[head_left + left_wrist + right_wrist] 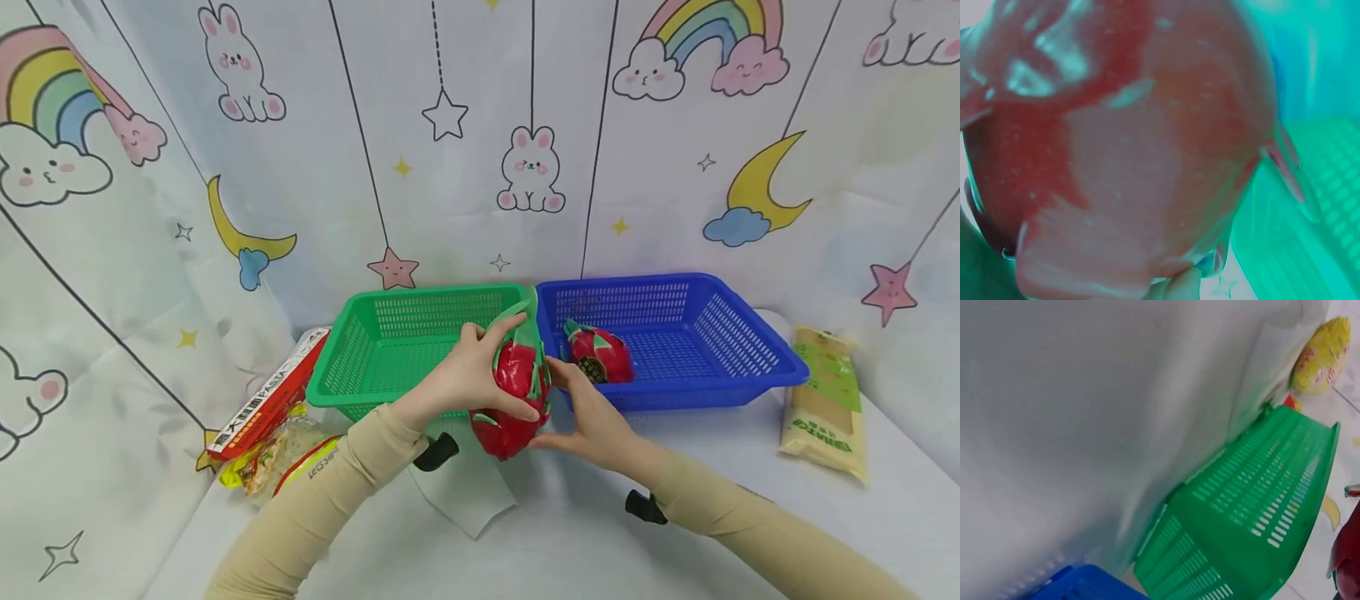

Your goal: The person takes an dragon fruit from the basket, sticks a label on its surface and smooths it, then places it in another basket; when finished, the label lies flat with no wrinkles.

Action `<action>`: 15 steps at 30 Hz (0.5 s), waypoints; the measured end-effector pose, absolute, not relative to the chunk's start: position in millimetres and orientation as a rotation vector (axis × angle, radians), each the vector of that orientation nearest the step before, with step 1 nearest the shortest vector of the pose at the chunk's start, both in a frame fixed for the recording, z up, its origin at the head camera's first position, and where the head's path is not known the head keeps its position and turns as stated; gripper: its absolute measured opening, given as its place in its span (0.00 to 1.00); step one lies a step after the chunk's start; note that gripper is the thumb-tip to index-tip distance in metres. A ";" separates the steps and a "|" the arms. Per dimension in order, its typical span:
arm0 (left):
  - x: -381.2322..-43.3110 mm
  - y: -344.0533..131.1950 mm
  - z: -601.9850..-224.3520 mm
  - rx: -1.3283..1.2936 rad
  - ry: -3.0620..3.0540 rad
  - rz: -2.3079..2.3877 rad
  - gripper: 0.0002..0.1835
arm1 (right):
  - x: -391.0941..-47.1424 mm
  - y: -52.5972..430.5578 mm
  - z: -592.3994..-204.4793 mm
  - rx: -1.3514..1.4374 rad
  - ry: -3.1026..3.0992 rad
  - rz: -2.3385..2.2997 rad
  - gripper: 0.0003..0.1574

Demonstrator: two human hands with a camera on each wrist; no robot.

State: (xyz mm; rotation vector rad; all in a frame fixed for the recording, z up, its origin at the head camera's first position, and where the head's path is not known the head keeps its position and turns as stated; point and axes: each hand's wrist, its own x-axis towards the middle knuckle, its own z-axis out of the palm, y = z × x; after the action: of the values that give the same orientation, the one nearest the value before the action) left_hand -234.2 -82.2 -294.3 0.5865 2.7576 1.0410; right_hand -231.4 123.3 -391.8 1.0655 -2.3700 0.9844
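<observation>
In the head view a big red dragon fruit (pixel 517 375) with green scales is up in front of the place where two baskets meet. My left hand (pixel 472 371) grips it from the left, thumb across its front and fingers over the top. The fruit fills most of the left wrist view, with fingertips (pixel 1183 284) at its lower edge. On its right side my right hand (pixel 588 417) holds it with bent fingers and thumb near its bottom. Only part of the dragon fruit (pixel 1349 556) shows at the right wrist view's edge.
A green basket (pixel 330 367) stands left of a blue basket (pixel 675 396), which holds another dragon fruit (pixel 611 354). Packaged pasta (pixel 270 396) and a yellow-edged food bag (pixel 288 454) lie left; a beige package (pixel 825 408) lies right. White paper (pixel 472 492) lies in front.
</observation>
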 end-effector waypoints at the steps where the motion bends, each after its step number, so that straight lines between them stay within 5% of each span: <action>1: -230.5 -81.2 -295.5 0.595 2.746 1.054 0.58 | -228.6 125.9 -392.1 1.079 -2.358 0.972 0.64; 15: -175.5 -69.3 -317.8 0.678 2.550 1.095 0.52 | -196.9 153.1 -405.0 1.385 -2.265 0.750 0.71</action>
State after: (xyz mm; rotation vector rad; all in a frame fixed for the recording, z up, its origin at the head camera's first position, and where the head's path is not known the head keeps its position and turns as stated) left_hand -175.5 -69.3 -317.8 0.6784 2.5495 1.0951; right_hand -196.9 153.1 -405.0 1.3850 -2.2649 0.7495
